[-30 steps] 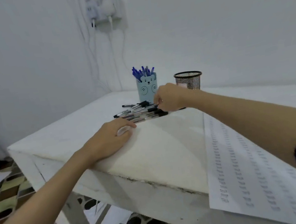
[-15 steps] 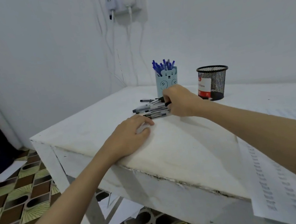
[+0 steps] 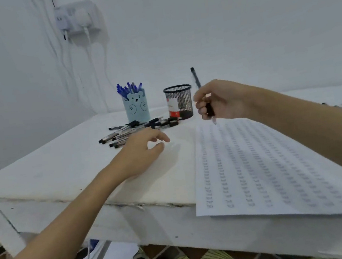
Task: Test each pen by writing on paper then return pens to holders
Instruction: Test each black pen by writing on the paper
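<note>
Right hand (image 3: 218, 101) now holds 1 pen (image 3: 196, 79) lifted from the pile (image 3: 135, 129), ready for the paper (image 3: 257, 161); left hand (image 3: 140, 153) rests loose.

Right hand (image 3: 219, 101) gripped a black pen (image 3: 202, 94), tip down, just above the far edge of the paper (image 3: 257, 168). Paper carried rows of small marks and overhung the counter's (image 3: 61, 165) near edge. Left hand (image 3: 140, 153) rested on the counter, fingers (image 3: 162, 138) loosely spread, just beside a pile of loose black pens (image 3: 135, 128). Behind the pile, toward the far edge: bear holder (image 3: 136, 109) full of blue pens (image 3: 130, 89), and beside it a mesh holder (image 3: 179, 102).
</note>
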{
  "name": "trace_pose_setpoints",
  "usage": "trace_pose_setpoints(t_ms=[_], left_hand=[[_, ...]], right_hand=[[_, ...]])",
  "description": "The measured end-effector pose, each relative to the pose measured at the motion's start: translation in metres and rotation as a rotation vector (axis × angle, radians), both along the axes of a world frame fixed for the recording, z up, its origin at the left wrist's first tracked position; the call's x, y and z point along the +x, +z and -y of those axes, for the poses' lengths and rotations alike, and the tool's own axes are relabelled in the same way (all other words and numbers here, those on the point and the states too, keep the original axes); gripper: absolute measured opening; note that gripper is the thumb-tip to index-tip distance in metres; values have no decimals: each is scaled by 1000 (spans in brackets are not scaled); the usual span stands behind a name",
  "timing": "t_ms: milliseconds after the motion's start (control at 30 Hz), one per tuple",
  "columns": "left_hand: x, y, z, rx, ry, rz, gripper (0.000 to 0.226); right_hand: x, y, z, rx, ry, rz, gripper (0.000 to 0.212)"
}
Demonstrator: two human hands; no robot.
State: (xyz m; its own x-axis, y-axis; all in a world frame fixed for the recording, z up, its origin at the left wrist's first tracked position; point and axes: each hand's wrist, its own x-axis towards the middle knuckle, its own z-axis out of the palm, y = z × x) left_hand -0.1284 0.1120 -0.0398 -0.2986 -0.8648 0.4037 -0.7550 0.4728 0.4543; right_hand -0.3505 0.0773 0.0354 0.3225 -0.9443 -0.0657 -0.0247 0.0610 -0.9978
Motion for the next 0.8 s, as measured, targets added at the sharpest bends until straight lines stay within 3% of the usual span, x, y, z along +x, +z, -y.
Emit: trace_pose_setpoints(t_ms=[67, 200, 367, 800], left_hand=[[-27, -3, 5, 27, -59, 35, 15], [-74, -4, 12, 108, -148, 40, 22], [-110, -3, 17, 154, -198, 91, 38], [-120, -14, 19, 167, -192, 166, 40]], right_hand=[[-33, 6, -11, 5, -50, 77, 21], [-95, 9, -26, -8, -164, 96, 55], [-135, -1, -34, 23, -230, 210, 81], [-132, -10, -31, 58, -369, 373, 69]])
